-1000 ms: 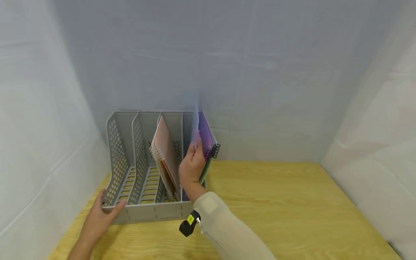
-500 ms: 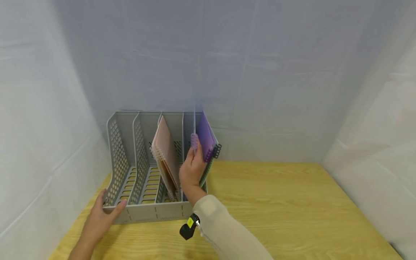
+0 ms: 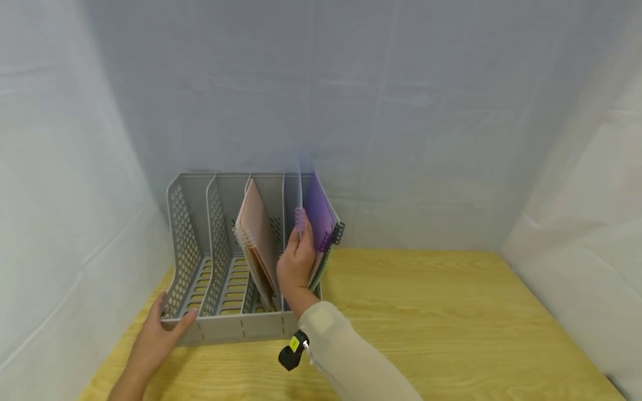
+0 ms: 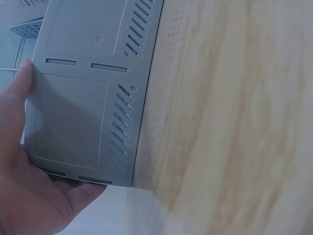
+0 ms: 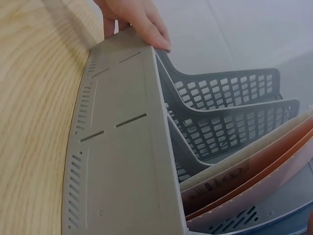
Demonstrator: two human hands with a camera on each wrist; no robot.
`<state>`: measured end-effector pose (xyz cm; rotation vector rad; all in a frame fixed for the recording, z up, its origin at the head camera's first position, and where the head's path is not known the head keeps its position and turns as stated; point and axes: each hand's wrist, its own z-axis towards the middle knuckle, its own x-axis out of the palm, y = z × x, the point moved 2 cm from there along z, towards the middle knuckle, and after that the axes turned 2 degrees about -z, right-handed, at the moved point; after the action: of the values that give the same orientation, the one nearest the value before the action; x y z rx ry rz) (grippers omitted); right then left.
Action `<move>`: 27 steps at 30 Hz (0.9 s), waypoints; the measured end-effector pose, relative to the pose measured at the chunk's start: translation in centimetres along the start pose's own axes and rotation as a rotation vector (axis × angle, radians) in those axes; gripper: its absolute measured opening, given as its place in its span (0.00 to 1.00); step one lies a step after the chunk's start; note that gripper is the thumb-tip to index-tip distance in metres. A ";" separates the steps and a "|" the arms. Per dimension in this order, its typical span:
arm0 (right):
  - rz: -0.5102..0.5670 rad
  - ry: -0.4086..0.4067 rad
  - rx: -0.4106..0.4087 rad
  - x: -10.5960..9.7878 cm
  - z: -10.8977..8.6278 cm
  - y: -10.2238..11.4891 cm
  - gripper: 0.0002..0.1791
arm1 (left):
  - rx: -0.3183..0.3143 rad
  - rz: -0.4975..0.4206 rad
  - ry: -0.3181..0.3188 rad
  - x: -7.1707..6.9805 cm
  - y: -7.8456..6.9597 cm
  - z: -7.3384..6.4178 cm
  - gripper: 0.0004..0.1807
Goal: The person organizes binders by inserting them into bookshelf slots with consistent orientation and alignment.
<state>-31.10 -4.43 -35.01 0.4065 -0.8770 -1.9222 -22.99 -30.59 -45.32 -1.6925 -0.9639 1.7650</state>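
A grey desk file organizer (image 3: 220,329) with several upright compartments stands on the wooden table. My left hand (image 3: 156,337) grips its front left corner, with the thumb over the front rim. In the right-hand compartment, my right hand (image 3: 296,264) pinches a spiral notebook (image 3: 299,219) by its pale purple coil; the notebook is upright and edge-on, its bluish cover faint against the backdrop. Just right of it leans a purple spiral notebook (image 3: 317,206), with a dark-coiled one (image 3: 338,233) beyond. Pink spiral notebooks (image 3: 256,223) lean in a compartment to the left. The right wrist hides the compartment's lower front.
Two compartments at the organizer's left show their slotted floor (image 3: 233,284). White sheeting (image 3: 426,122) hangs behind and at both sides. The wooden tabletop (image 3: 426,312) stretches to the right of the organizer.
The notebook in my right hand has gone from slightly tilted and blurred to nearly upright and steadier, its top a little lower. My left hand keeps its hold on the organizer's corner.
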 end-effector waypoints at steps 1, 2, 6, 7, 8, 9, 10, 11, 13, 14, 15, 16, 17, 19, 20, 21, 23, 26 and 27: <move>-0.008 -0.003 0.016 0.0 -0.1 0.0 0.20 | -0.002 -0.001 0.001 0.0 0.0 0.0 0.57; -0.012 -0.006 0.030 -0.1 -0.2 0.0 0.20 | -0.004 -0.002 0.002 0.0 0.0 0.0 0.57; -0.050 0.000 0.100 -0.4 -0.9 -0.2 0.21 | -0.012 0.001 0.003 -0.2 -0.2 0.1 0.57; -0.059 0.004 0.110 -0.5 -1.1 -0.3 0.21 | -0.013 0.001 0.003 -0.2 -0.2 0.1 0.57; -0.057 0.009 0.108 -0.5 -1.3 -0.5 0.22 | -0.013 0.003 0.004 -0.2 -0.2 0.1 0.57; -0.063 0.012 0.103 -0.6 -1.4 -0.7 0.22 | -0.013 0.003 0.004 -0.2 -0.2 0.1 0.57; -0.070 0.013 0.095 -0.7 -1.6 -0.8 0.22 | -0.013 0.002 0.003 -0.2 -0.2 0.1 0.57; -0.076 0.013 0.086 -0.8 -1.7 -1.0 0.22 | -0.014 0.003 0.003 -0.2 -0.2 0.2 0.57; -0.079 0.017 0.065 -0.9 -1.9 -1.2 0.22 | -0.014 0.001 0.004 -0.1 -0.1 0.2 0.57; -0.078 0.020 0.060 -1.0 -1.9 -1.3 0.22 | -0.013 -0.001 0.004 -0.1 -0.1 0.2 0.57; -0.072 0.026 0.061 -1.0 -2.0 -1.3 0.23 | -0.014 -0.001 0.005 -0.1 0.0 0.2 0.57; -0.060 0.033 0.067 -1.1 -2.1 -1.3 0.23 | -0.014 0.000 0.006 -0.1 0.0 0.2 0.57; -0.047 0.040 0.070 -1.1 -2.1 -1.3 0.23 | -0.014 0.001 0.007 -0.1 0.1 0.3 0.57; -0.029 0.055 0.078 -1.2 -2.3 -1.2 0.24 | -0.012 0.005 0.006 -0.1 0.2 0.3 0.57; -0.024 0.062 0.080 -1.3 -2.3 -1.2 0.24 | -0.013 0.004 0.008 -0.1 0.2 0.4 0.57; -0.019 0.068 0.085 -1.3 -2.4 -1.2 0.25 | -0.011 0.008 0.008 -0.1 0.2 0.4 0.57; -0.011 0.089 0.100 -1.4 -2.5 -1.1 0.25 | -0.012 0.010 0.013 -0.2 0.2 0.5 0.57; -0.005 0.133 0.142 -1.8 -2.7 -0.7 0.28 | -0.016 0.008 0.027 -0.3 -0.1 0.3 0.57; 0.001 0.151 0.162 -1.9 -2.8 -0.5 0.29 | -0.018 0.010 0.031 -0.3 -0.2 0.3 0.57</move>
<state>-28.78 -3.75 -37.46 0.6389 -0.9352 -1.7991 -23.24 -30.75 -44.97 -1.7337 -0.9622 1.7356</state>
